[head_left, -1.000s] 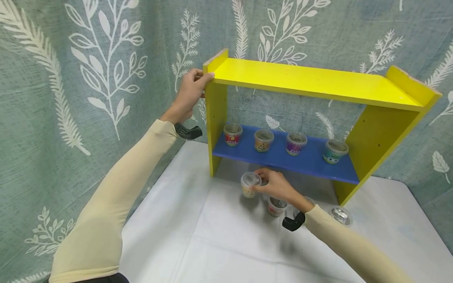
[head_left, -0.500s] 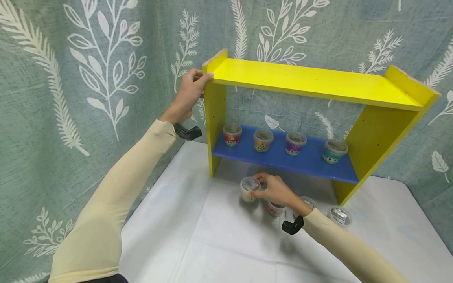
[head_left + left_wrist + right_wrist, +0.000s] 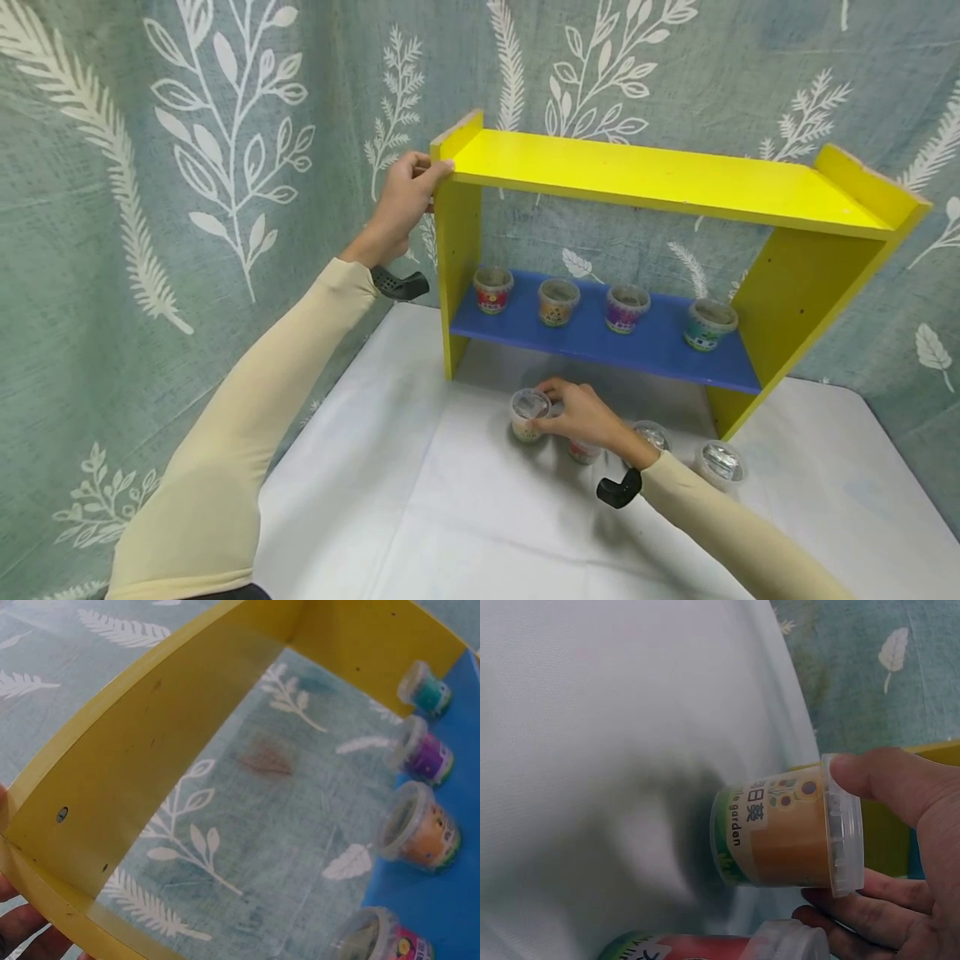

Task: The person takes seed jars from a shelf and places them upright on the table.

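My left hand point(image 3: 405, 193) grips the upper left corner of a yellow shelf unit point(image 3: 660, 177), thumb on the front edge. In the left wrist view its fingers point(image 3: 22, 928) show at the frame's outer side. Low in front of the unit, my right hand point(image 3: 583, 414) holds a small clear plastic cup point(image 3: 787, 832) with an orange flower label and a lid. Thumb and fingers sit around its rim, the cup close over the white tablecloth. Beside it stands a red-labelled cup point(image 3: 705, 948), partly hidden by the right hand in the head view.
On the blue shelf board point(image 3: 517, 329) stand a red cup point(image 3: 492, 290), an orange cup point(image 3: 558, 302), a purple cup point(image 3: 627, 308) and a teal cup point(image 3: 709, 324). Two foil-topped cups, one a silvery cup point(image 3: 721, 463), stand right of the hand. A leaf-patterned curtain point(image 3: 225, 167) hangs behind.
My right hand has come down and slightly toward me with the orange-labelled cup, covering more of the red-labelled cup. The left hand keeps its grip on the shelf unit.
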Demonstrator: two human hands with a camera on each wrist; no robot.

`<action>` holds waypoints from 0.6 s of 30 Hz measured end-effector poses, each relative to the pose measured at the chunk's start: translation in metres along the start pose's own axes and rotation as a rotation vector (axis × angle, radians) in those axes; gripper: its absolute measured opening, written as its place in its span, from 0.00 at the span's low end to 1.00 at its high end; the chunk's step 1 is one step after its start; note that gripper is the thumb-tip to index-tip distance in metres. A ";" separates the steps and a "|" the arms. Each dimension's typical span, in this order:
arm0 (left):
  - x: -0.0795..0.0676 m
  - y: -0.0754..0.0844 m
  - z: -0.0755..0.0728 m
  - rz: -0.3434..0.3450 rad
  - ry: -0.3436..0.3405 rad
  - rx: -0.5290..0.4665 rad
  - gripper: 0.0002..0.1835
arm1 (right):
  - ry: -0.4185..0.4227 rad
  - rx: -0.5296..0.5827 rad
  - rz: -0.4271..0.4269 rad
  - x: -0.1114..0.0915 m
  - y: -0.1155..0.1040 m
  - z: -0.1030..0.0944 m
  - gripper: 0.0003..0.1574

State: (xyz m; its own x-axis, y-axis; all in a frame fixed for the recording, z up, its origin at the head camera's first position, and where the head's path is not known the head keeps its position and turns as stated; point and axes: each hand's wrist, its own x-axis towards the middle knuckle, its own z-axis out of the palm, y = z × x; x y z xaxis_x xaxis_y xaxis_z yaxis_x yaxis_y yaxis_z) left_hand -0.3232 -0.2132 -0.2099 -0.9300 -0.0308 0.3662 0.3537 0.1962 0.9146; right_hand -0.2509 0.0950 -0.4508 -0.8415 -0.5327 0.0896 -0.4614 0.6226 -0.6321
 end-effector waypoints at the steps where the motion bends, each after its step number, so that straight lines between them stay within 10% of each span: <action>1: 0.000 0.000 0.000 0.003 0.000 -0.001 0.18 | 0.000 0.001 0.001 0.000 0.000 0.000 0.39; 18: 0.000 -0.001 0.001 0.001 0.005 -0.003 0.18 | -0.007 -0.027 -0.025 -0.004 0.003 0.006 0.40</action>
State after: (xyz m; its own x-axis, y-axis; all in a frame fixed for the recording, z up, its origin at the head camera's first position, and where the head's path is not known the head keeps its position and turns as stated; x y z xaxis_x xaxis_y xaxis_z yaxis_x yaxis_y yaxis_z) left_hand -0.3238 -0.2120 -0.2115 -0.9291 -0.0350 0.3683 0.3552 0.1937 0.9145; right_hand -0.2470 0.0954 -0.4577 -0.8279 -0.5520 0.0997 -0.4896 0.6244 -0.6085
